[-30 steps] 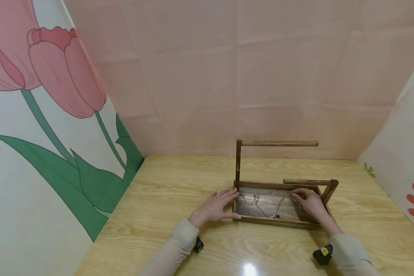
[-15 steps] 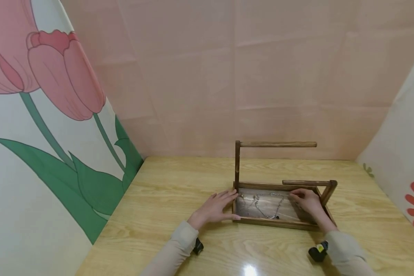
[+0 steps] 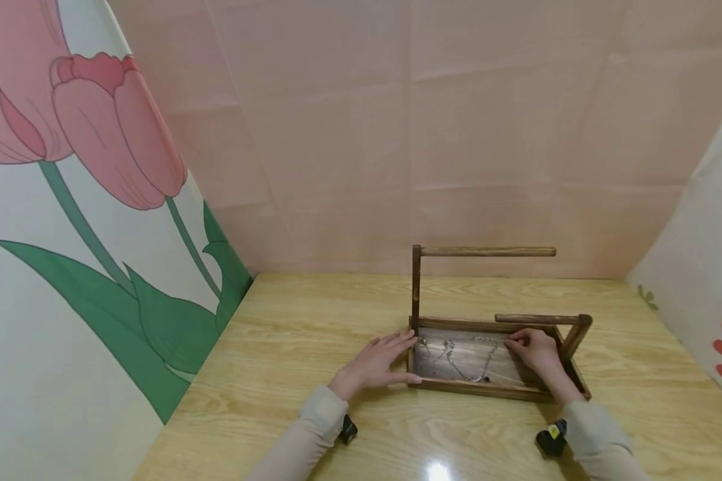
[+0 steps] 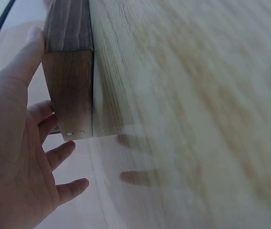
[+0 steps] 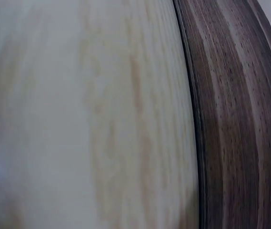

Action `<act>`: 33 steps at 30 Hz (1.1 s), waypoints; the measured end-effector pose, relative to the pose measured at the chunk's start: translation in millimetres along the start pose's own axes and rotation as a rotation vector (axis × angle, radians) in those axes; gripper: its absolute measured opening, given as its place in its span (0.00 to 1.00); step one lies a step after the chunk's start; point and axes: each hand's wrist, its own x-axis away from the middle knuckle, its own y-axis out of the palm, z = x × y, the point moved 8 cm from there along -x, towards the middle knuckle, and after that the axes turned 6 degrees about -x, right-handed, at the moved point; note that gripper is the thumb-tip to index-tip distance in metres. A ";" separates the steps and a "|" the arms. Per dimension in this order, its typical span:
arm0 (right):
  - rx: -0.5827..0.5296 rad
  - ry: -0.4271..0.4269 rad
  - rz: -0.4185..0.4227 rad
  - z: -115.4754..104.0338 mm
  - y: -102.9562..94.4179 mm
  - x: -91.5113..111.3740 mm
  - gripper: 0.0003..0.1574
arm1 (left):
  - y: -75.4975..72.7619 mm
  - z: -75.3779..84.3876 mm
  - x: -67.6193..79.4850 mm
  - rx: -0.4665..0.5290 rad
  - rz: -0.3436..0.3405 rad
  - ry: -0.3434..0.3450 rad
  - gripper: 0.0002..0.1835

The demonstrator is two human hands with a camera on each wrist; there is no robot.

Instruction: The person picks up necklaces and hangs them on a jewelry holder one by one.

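A dark wooden tray [image 3: 487, 392] with two upright L-shaped bars stands on the table. Inside it lies a silver chain necklace [image 3: 469, 379], and fine chain-like pieces [image 3: 424, 344] are near the left end. My left hand [image 3: 376, 361] rests at the tray's left end, fingers spread and thumb on the near rim; the left wrist view shows the hand around the tray's end [image 4: 68, 90]. My right hand [image 3: 538, 351] reaches into the right half, thumb and index fingertips together just right of the necklace. Whether they pinch something is too small to tell; the right wrist view misses that hand.
One bar [image 3: 487, 252] runs high above the tray from the left post [image 3: 416, 290]. The lower bar [image 3: 535, 318] projects left from a right-hand post, just above my right hand. Wood-grain table [image 3: 313, 314] surrounds the tray, with a pink cloth backdrop [image 3: 409, 167] behind.
My right hand and forearm have shifted slightly left, its fingertips staying inside the tray. The left hand, tray and necklace look unmoved.
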 end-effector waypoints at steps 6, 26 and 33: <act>0.010 0.038 -0.016 3.0 1.1 -0.8 0.10 | 0.7 1.4 0.4 0.007 0.002 0.003 0.46; 0.236 -0.005 -0.111 -10.0 12.5 -0.6 0.15 | 2.2 0.8 -0.8 0.015 -0.002 0.005 0.46; 0.248 -0.058 -0.068 -15.6 11.5 0.7 0.14 | 0.3 1.2 -1.4 0.012 0.001 0.006 0.47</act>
